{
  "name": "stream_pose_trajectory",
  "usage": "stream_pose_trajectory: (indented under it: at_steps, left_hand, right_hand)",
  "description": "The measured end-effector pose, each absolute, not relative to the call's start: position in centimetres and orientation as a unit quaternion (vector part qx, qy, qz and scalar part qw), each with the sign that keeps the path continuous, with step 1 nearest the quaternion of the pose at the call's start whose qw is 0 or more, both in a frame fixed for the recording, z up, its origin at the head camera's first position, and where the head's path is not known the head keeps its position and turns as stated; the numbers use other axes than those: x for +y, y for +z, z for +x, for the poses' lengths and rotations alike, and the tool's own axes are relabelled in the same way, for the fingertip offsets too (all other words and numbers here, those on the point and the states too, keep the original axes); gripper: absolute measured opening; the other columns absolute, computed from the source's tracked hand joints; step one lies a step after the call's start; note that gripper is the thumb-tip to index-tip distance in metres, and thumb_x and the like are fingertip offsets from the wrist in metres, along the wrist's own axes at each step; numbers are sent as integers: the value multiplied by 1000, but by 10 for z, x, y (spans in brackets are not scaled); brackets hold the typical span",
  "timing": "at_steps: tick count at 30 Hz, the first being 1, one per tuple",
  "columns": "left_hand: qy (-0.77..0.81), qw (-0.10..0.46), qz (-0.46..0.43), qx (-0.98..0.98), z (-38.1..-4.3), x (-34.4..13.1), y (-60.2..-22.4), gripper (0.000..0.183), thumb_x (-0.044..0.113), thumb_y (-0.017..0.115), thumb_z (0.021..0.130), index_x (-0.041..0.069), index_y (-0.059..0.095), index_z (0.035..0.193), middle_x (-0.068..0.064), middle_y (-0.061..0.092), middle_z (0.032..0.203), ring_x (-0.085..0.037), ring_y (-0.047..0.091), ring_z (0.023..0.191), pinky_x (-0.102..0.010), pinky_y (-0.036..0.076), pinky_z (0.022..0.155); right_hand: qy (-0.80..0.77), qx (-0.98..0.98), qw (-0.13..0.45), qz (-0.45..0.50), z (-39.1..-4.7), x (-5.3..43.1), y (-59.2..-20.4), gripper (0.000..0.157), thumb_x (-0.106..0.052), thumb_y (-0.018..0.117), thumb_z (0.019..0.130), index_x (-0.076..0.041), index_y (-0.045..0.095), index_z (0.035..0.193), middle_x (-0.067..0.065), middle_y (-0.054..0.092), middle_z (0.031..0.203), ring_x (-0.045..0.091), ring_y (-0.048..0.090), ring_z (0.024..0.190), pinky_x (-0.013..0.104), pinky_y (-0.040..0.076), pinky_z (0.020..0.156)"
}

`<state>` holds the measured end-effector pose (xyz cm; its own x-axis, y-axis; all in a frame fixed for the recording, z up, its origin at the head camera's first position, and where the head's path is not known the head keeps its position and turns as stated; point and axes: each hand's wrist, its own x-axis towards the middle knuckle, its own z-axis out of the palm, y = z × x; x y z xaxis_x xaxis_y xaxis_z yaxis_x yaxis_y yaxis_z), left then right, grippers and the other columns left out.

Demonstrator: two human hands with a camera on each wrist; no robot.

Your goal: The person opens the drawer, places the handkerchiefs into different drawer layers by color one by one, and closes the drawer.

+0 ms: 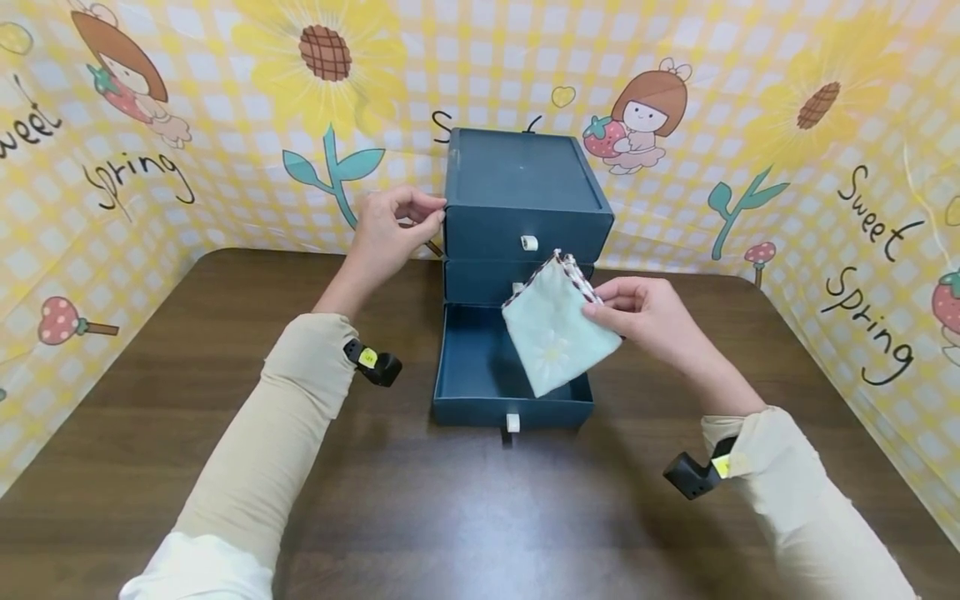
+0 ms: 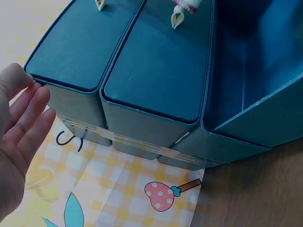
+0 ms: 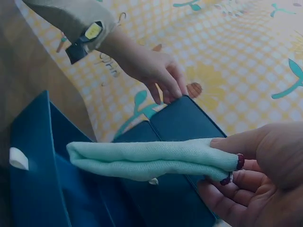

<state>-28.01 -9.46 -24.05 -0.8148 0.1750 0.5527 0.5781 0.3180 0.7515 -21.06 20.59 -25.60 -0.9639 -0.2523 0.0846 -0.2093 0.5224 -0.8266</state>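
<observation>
Between thumb and fingers, my right hand (image 1: pixel 637 312) pinches a folded pale mint cloth (image 1: pixel 551 333) by its side, near a dark patterned trim. A white flower motif marks its face. In the right wrist view the cloth (image 3: pixel 142 156) shows edge-on in thick layers. It hangs in front of a dark blue drawer box (image 1: pixel 525 171), over the pulled-out bottom drawer (image 1: pixel 472 358). My left hand (image 1: pixel 390 225) touches the box's upper front left corner with thumb and fingertips. In the left wrist view, this hand's fingers (image 2: pixel 31 118) lie fairly straight beside that corner.
The two upper drawers are closed, with small pale pull tabs (image 1: pixel 529 242); the bottom drawer bears one too (image 1: pixel 513 422). Under the box is a brown wooden table (image 1: pixel 420 508). Yellow checked cloth (image 1: pixel 480 50) with flowers and cartoon figures walls the back and sides.
</observation>
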Motion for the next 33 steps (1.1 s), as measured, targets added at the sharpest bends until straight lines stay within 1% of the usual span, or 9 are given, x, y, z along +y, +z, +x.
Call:
stream_pose_trajectory:
  at_steps: [8,13,20,25,31,33]
  left_hand:
    - [-535,192,-242,-786,-280,-93,-238,16,0,61,84,-8,66,97,-20,67,94,-14,59,67,-20,45,56]
    - [-537,193,-243,-785,-284,-94,-242,16,0,61,84,-8,66,97,-19,67,94,-14,59,67,-20,45,56]
    - [-537,199,-243,-783,-305,-98,-257,15,7,64,84,-1,69,96,-13,68,93,-12,59,67,-21,44,55]
    - [-537,205,-247,-780,-312,-98,-261,15,9,65,84,0,69,95,-10,68,93,-12,60,67,-22,44,55]
    - [-533,196,-246,-786,-311,-100,-261,15,9,65,84,0,68,96,-10,68,91,-12,59,68,-22,45,57]
    - [-530,193,-245,-789,-310,-101,-260,15,9,65,84,0,68,96,-10,68,91,-12,59,69,-22,45,58]
  right_hand:
    - [-467,870,40,-152,-223,181,-267,23,-15,64,86,5,62,99,16,66,85,19,60,68,25,51,62]
    - [-470,867,48,-159,-230,162,-272,20,-11,63,86,6,63,97,16,66,84,19,60,68,25,50,61]
    - [-481,863,73,-136,-231,142,-283,19,-8,63,86,5,59,98,15,65,85,20,58,68,26,49,58]
    - [-464,872,94,-127,-233,135,-295,19,-8,64,85,5,57,97,16,65,86,20,58,70,25,50,62]
    - [-450,878,122,-106,-236,133,-307,19,-11,66,83,4,59,93,13,65,80,18,57,66,40,51,70]
    - [-445,880,134,-96,-238,132,-310,19,-14,68,83,3,60,90,11,65,77,17,56,64,42,51,70]
